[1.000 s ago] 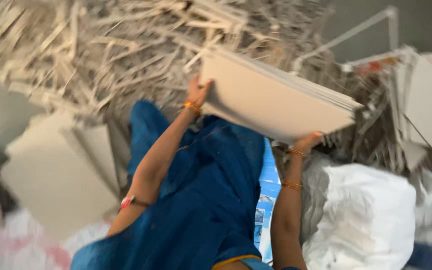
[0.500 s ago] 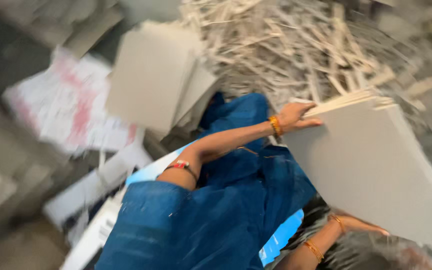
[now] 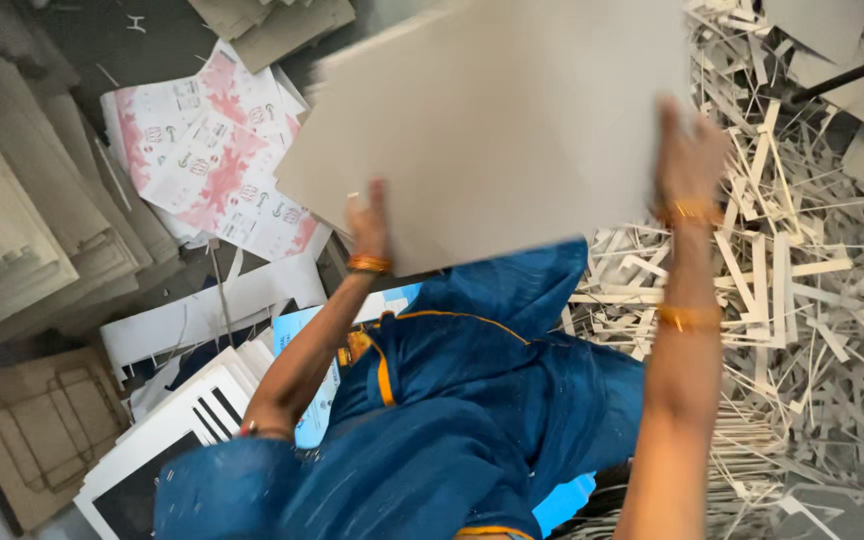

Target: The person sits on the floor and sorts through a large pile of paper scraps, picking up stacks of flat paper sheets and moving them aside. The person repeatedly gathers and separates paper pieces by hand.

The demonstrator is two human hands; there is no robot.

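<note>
Grey board stack now raised higher and shifted left versus half a second ago, left hand gripping its lower edge, right hand clasping its right edge, paper strips lying right, printed sheets lying left, stack blocking floor behind.

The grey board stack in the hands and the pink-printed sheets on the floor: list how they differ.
The grey board stack is plain and unprinted; the pink-printed sheets carry pink patches and small figures. The stack is held up, gripped by the left hand and right hand; the sheets lie on the floor, untouched. The stack looks larger, though it is nearer the camera. Both are flat, rectangular card.
</note>
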